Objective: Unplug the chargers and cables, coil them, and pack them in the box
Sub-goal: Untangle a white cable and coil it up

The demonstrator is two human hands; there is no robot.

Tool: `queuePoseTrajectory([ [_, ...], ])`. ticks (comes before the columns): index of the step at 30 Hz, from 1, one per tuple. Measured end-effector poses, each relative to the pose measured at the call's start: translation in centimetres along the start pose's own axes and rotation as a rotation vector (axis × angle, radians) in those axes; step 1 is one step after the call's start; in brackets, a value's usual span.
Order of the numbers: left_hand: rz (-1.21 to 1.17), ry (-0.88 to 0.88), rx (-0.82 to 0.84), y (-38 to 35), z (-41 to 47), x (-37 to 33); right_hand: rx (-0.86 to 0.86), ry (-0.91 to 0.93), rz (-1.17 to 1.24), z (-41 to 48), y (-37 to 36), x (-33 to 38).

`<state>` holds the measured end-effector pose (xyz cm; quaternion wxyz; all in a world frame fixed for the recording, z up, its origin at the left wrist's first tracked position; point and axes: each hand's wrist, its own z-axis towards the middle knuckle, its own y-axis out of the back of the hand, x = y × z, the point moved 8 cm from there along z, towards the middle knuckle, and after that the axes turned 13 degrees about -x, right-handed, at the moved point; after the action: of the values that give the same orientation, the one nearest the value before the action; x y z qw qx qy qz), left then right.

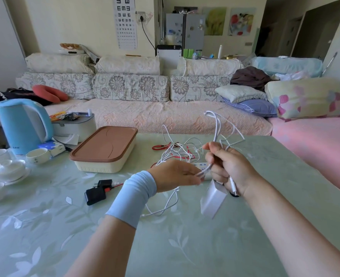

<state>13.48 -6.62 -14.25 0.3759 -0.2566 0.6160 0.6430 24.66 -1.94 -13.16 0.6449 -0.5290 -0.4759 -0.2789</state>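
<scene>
My right hand grips loops of a white cable raised above the table, and the cable's plug end sticks out below the fist. A white charger block hangs blurred under that hand. My left hand pinches a strand of the same white cable near a white power strip, which is mostly hidden behind both hands. More white and red cables lie tangled behind the hands. Two black chargers with a red lead lie to the left. The cream box with a brown lid stands closed.
A blue kettle, white cups and bowls, and a grey container crowd the table's left side. The table has a pale green floral cover. A sofa with cushions runs behind the table.
</scene>
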Motion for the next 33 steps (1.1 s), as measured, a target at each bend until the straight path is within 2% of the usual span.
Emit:
queuePoseTrajectory([
  [2, 0.104, -0.001, -0.035, 0.6, 0.3, 0.1, -0.045, 0.031, -0.048, 0.2, 0.3, 0.0],
  [6, 0.052, -0.028, -0.121, 1.0, 0.3, -0.6, -0.058, 0.086, -0.212, 0.0, -0.1, 0.1],
  [8, -0.244, -0.002, -0.241, 1.8, 0.3, -0.7, -0.028, 0.112, -0.309, -0.1, -0.4, 0.0],
  [11, -0.984, 0.077, -0.374, 3.4, 0.8, -0.4, 0.082, 0.103, -0.402, -0.7, -1.9, -0.9],
  [12, -1.156, 0.078, -0.390, 3.8, 0.9, -0.5, 0.124, 0.101, -0.417, -1.0, -2.5, -1.2],
  [14, -1.371, 0.102, -0.389, 4.3, 1.1, -0.3, 0.183, 0.129, -0.437, -1.7, -4.0, -1.2],
  [17, -1.460, 0.151, -0.345, 4.1, 1.1, -0.2, 0.165, 0.261, -0.533, -1.8, -4.8, -0.8],
  [22, -1.312, 0.141, -0.399, 5.4, 0.7, 0.4, 0.180, 0.239, -0.749, -1.3, -4.4, -1.4],
  [24, -1.247, 0.114, -0.416, 5.9, 0.4, 0.6, 0.195, 0.190, -0.703, -0.8, -4.0, -1.6],
  [26, -1.081, 0.106, -0.460, 6.3, 0.1, 1.2, 0.143, 0.111, -0.526, -0.1, -3.1, -1.6],
  [28, -0.777, 0.137, -0.511, 6.5, -0.1, 2.5, 0.080, 0.088, -0.364, 0.4, -2.1, -1.3],
  [30, -0.322, 0.171, -0.484, 6.2, -0.1, 4.2, 0.028, 0.124, -0.275, 0.7, -1.6, -0.6],
  [33, 0.247, 0.201, -0.165, 3.5, -0.3, 6.8, -0.038, 0.215, -0.221, 1.0, -0.9, 0.3],
])
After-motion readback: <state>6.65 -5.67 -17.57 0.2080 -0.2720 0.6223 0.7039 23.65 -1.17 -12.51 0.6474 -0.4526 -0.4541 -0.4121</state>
